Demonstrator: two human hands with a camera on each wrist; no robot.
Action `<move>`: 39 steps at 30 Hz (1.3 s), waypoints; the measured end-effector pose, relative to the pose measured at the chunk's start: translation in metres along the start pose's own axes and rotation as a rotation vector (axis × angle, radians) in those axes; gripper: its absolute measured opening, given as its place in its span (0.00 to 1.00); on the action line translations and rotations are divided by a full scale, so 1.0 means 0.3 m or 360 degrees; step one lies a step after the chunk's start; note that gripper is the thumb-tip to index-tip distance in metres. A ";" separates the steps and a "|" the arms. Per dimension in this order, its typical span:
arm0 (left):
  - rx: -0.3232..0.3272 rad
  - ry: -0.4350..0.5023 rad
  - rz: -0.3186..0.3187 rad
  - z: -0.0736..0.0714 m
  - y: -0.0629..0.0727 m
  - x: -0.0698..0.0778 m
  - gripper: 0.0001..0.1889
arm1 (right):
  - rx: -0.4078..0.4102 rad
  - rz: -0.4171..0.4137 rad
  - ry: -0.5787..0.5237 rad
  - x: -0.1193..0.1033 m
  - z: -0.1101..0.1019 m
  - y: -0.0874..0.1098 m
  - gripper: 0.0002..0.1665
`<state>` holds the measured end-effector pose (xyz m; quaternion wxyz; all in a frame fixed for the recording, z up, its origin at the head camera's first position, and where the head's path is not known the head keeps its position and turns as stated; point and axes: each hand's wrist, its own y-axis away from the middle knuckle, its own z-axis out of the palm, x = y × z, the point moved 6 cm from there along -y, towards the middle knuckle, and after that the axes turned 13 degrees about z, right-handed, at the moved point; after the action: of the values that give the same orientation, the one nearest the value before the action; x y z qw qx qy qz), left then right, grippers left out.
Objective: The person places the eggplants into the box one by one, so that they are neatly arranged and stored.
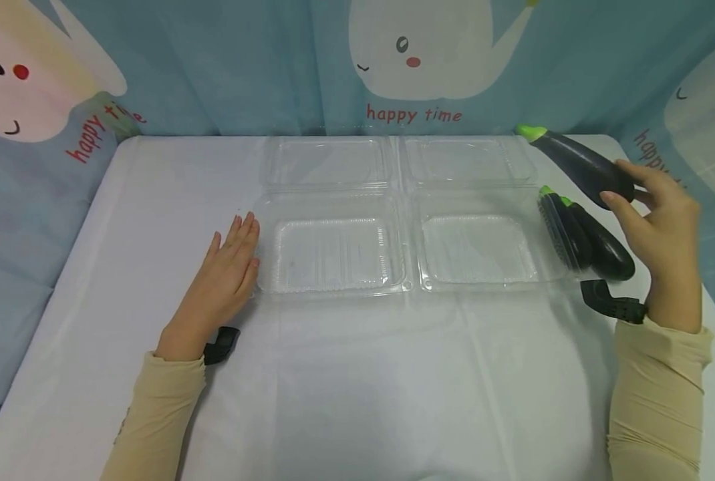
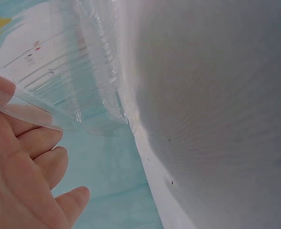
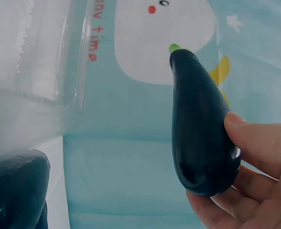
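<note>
My right hand [image 1: 664, 214] holds a dark eggplant [image 1: 583, 160] with a green stem end, pinched at its fat end between thumb and fingers and raised above the table. Below it lie two more eggplants [image 1: 607, 247] at the right side of the right clear plastic container [image 1: 478, 250], one partly seen through its wall. My left hand [image 1: 222, 274] is at the left rim of the left clear container [image 1: 333, 254], fingers mostly straight. In the left wrist view the container's rim [image 2: 35, 107] crosses the fingers. Both containers stand with lids hinged back.
The clear lids [image 1: 327, 162] lie toward the table's far edge. White cloth covers the table [image 1: 357, 387]. A blue curtain [image 1: 261, 67] with printed white figures hangs behind and around it. Black wrist straps [image 1: 613, 304] show at both sleeves.
</note>
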<state>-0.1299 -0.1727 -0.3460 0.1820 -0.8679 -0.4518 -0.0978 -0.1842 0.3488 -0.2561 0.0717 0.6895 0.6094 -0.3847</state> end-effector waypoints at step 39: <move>-0.0013 0.0038 -0.0004 0.008 -0.003 -0.010 0.28 | -0.0117 -0.0425 -0.0004 -0.130 0.089 0.058 0.27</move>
<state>-0.1324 -0.1735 -0.3490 0.1837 -0.8669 -0.4502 -0.1102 -0.1787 0.2988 -0.2569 0.0457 0.5988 0.7093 -0.3692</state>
